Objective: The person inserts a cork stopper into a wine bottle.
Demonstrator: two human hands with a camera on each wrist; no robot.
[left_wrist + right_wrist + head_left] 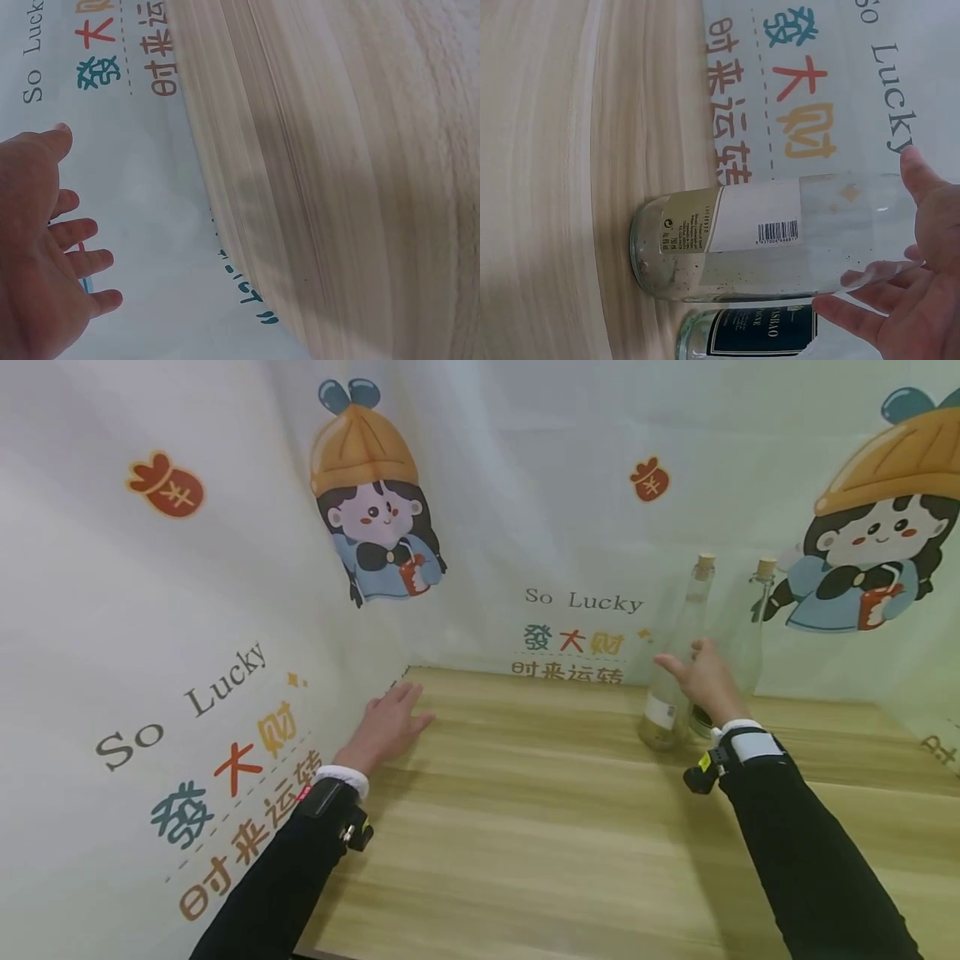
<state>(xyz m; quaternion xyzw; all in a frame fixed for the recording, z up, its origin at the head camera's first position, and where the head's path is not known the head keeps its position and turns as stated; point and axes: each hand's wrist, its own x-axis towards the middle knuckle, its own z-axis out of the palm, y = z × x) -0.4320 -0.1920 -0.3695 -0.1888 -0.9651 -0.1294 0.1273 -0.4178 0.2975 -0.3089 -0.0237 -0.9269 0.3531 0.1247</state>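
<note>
Two clear glass bottles with corks stand upright at the table's back right. My right hand (711, 683) is at the front bottle (662, 714), which bears a pale label and barcode. In the right wrist view, the thumb reaches along one side of this bottle (757, 217), and the spread fingers (851, 319) lie behind its upper body, partly seen through the glass. Close behind is the second bottle (761, 331), with a dark label; the right hand partly covers it in the head view. My left hand (384, 727) holds nothing, its fingers spread near the table's back left corner.
The wood-grain table (525, 827) meets a printed white curtain (487, 510) along its back and left edges. Cartoon figures and lettering cover the curtain. Cameras are strapped on both wrists over black sleeves (802, 852).
</note>
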